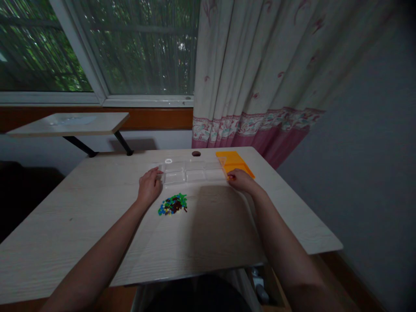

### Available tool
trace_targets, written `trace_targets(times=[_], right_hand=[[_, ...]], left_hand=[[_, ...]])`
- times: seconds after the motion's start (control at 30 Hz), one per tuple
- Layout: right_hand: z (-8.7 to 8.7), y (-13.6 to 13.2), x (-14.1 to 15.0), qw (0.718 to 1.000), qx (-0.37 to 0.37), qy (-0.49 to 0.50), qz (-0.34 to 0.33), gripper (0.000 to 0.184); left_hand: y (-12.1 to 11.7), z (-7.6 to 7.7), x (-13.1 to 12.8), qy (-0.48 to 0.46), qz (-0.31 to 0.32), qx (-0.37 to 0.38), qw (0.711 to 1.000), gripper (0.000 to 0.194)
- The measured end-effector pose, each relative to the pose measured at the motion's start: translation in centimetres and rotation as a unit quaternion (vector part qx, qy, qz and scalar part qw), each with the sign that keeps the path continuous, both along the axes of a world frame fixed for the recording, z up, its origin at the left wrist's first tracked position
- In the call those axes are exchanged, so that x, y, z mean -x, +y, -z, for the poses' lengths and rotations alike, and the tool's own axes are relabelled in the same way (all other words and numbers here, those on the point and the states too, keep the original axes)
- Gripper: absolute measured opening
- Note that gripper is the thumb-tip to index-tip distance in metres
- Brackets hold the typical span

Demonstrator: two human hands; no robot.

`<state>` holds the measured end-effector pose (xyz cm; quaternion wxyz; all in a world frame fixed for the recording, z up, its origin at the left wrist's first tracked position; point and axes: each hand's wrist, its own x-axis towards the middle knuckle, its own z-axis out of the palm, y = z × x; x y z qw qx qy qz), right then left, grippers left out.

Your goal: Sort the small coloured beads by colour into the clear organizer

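Observation:
A clear plastic compartment tray [195, 175] lies on the table between my two hands. My left hand [150, 186] holds its left edge, with the fingers along the rim. At the tray's right end my right hand [239, 178] has its fingers closed on the edge. Just in front of the tray is a loose pile of small plastic pieces [173, 204] in green, blue, dark brown and a little yellow. They are too small to tell their kind. Beyond my right hand lies a flat orange-yellow plastic piece [234, 161], partly behind the tray's corner.
The pale wooden table [156, 251] has a round cable hole [196, 154] near its back edge. A small raised shelf [71, 123] on black legs stands at the back left. A curtain [234, 86] hangs behind the table, and an open drawer [266, 286] is below its front edge.

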<state>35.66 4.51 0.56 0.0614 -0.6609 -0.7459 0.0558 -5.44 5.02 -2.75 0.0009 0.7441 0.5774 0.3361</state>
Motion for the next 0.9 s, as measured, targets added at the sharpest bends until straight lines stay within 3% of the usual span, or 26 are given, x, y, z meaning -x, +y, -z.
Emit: trace_targets(times=[0.37, 0.53, 0.7, 0.8, 0.9], right_hand=[[-0.9, -1.1, 0.0, 0.997, 0.026, 0.029, -0.072, 0.019], [-1.4, -1.5, 0.3, 0.998, 0.028, 0.019, -0.056, 0.020], [-2.9, -2.4, 2.0, 0.997, -0.071, 0.014, -0.019, 0.029], [-3.1, -3.5, 5.1, 0.981, -0.131, 0.097, -0.109, 0.025], [-2.0, -4.8, 9.1, 0.938, -0.127, 0.187, -0.262, 0.020]], left_hand=[[-0.4, -0.3, 0.8, -0.042, 0.005, 0.001, 0.999, 0.035], [-0.3, -0.3, 1.3, -0.047, 0.013, -0.014, 0.999, 0.035], [-0.9, -1.7, 1.4, -0.008, -0.019, -0.044, 0.999, 0.033], [-2.0, -3.4, 1.6, 0.041, -0.014, -0.076, 0.996, 0.031], [-3.3, -5.4, 1.8, 0.071, 0.078, -0.055, 0.993, 0.031]])
